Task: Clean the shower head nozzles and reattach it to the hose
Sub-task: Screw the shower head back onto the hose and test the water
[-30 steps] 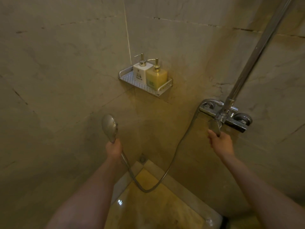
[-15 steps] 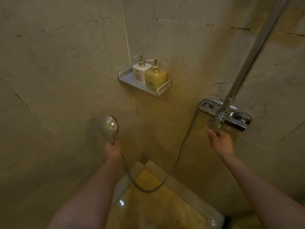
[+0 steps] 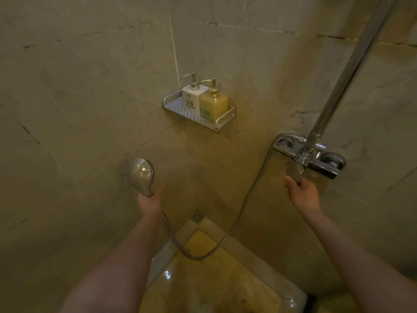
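Shower head (image 3: 141, 173): chrome, upright, back toward camera, joined to hose (image 3: 228, 231); handle gripped in left hand (image 3: 150, 203). Right hand (image 3: 303, 195): fingers curled on faucet lever (image 3: 293, 171). Corner shelf (image 3: 178, 108): 2 pump bottles (image 3: 204, 100).

Glossy chrome shower head (image 3: 141, 173); matt stone wall (image 3: 85, 91)

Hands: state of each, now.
Left hand: grips the shower head by its handle.
Right hand: fingers on the faucet lever; whether it grips cannot be told.
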A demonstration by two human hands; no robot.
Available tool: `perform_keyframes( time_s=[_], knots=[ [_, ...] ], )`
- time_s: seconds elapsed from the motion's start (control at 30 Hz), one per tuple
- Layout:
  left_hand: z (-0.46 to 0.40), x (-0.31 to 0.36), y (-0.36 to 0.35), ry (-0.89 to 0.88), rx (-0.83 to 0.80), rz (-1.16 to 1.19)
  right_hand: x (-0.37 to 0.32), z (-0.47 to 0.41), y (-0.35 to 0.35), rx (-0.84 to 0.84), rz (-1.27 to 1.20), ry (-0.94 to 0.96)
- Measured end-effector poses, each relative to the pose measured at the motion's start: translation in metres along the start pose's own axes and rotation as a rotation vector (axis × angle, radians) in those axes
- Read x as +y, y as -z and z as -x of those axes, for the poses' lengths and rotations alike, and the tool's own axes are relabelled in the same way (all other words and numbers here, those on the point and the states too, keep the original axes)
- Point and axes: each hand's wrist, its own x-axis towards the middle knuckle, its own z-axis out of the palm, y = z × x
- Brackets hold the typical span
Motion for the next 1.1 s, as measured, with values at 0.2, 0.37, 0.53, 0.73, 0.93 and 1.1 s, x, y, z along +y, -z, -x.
perform_keyframes(
  time_s=[0.2, 0.37, 0.53, 0.73, 0.93, 1.1],
  knots=[
    [-0.004, 0.0, 0.002, 0.024, 0.035, -0.006, 0.003, -0.002, -0.001, -0.003, -0.026, 0.01],
    [-0.011, -0.008, 0.007, 0.028, 0.003, -0.001, 0.004, -0.002, -0.001, -0.006, -0.018, 0.013],
    [-0.012, -0.01, 0.004, 0.037, 0.003, -0.019, 0.007, -0.005, -0.001, -0.007, -0.025, 0.015],
    [-0.01, -0.008, -0.004, 0.024, -0.039, -0.02, 0.007, -0.003, 0.002, -0.02, 0.005, 0.034],
    [-0.011, -0.012, -0.017, -0.028, -0.054, -0.036, 0.013, -0.007, 0.007, -0.036, 0.055, 0.069],
    [0.009, 0.006, -0.02, -0.049, -0.063, -0.092, 0.016, -0.007, 0.014, -0.095, 0.112, 0.124]
  ],
)
